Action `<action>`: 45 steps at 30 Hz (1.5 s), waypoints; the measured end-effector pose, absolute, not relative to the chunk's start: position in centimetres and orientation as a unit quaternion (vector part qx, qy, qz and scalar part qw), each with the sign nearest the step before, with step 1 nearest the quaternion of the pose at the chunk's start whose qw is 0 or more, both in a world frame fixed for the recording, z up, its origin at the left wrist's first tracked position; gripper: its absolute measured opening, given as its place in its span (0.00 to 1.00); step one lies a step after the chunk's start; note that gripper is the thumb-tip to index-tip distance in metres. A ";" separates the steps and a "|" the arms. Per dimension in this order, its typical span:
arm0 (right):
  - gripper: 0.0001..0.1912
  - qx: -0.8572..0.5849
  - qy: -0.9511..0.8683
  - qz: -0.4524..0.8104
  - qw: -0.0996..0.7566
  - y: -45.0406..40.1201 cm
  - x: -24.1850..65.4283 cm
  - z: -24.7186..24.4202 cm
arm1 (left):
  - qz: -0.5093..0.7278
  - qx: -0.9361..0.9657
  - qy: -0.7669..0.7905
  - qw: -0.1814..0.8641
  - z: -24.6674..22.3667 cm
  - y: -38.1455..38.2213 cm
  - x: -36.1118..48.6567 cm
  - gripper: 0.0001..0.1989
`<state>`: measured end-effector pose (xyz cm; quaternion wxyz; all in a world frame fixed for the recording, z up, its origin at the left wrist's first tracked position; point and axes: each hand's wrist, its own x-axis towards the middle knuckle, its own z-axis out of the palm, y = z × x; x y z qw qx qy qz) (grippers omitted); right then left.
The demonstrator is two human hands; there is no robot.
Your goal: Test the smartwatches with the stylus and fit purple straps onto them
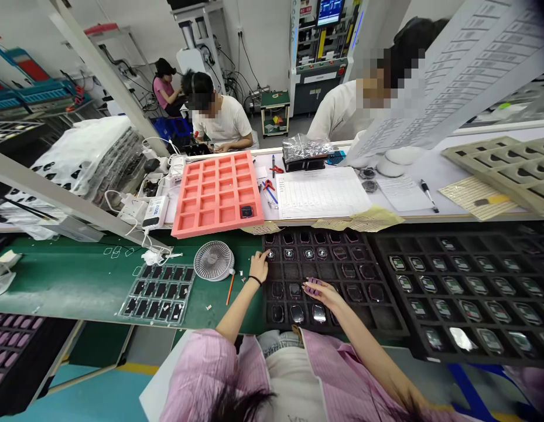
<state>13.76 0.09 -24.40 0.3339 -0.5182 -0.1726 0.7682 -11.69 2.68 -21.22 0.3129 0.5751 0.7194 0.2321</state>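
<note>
My left hand (259, 267), with a dark band at the wrist, reaches to the left edge of a black foam tray (291, 271). Its outstretched fingertips are at a watch-like part (271, 254) with a lit white mark; whether they grip it is too small to tell. Similar lit parts (309, 253) sit along the same row. Over the tray's middle, my right hand (327, 294) is closed around small purple pieces (313, 285). Dark square watch-like parts (295, 290) fill other compartments, and two shiny ones (318, 313) lie in the front row.
Another black tray (430, 244) of watch-like parts adjoins on the right. Left are a grey fan (214, 261), an orange stick (230, 289) and a clear tray (180, 316). A pink foam tray (210, 225) and papers (315, 193) lie on the raised shelf. Co-workers sit beyond it.
</note>
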 end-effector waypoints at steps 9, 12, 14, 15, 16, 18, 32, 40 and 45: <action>0.15 -0.511 -0.180 0.767 0.343 -0.1 13.9 -24.6 | -0.077 0.668 0.721 0.165 -21.0 3.5 -10.1 0.36; 0.17 -0.510 -0.175 0.770 0.340 0.0 13.9 -24.8 | -0.117 0.691 0.694 0.163 -20.9 2.3 -10.3 0.37; 0.17 -0.509 -0.170 0.774 0.337 0.0 13.9 -25.1 | -0.134 0.704 0.679 0.157 -20.8 1.5 -10.7 0.37; 0.18 -0.509 -0.167 0.775 0.335 0.1 13.9 -25.3 | -0.141 0.704 0.680 0.152 -20.7 1.2 -10.9 0.36; 0.18 -0.508 -0.165 0.777 0.333 0.1 13.9 -25.4 | -0.145 0.698 0.686 0.145 -20.5 1.1 -11.1 0.36; 0.18 -0.507 -0.161 0.780 0.330 0.1 14.0 -25.7 | -0.148 0.681 0.704 0.132 -20.2 1.4 -11.3 0.35; 0.17 -0.497 -0.168 0.789 0.320 0.1 14.3 -26.5 | -0.163 0.704 0.677 0.138 -19.8 1.6 -11.6 0.35; 0.19 -0.498 -0.168 0.790 0.317 0.1 14.2 -26.3 | -0.136 0.712 0.673 0.144 -19.4 5.6 -7.3 0.34; 0.19 -0.495 -0.165 0.789 0.324 0.0 14.2 -26.0 | -0.157 0.718 0.663 0.145 -20.2 7.1 -5.7 0.33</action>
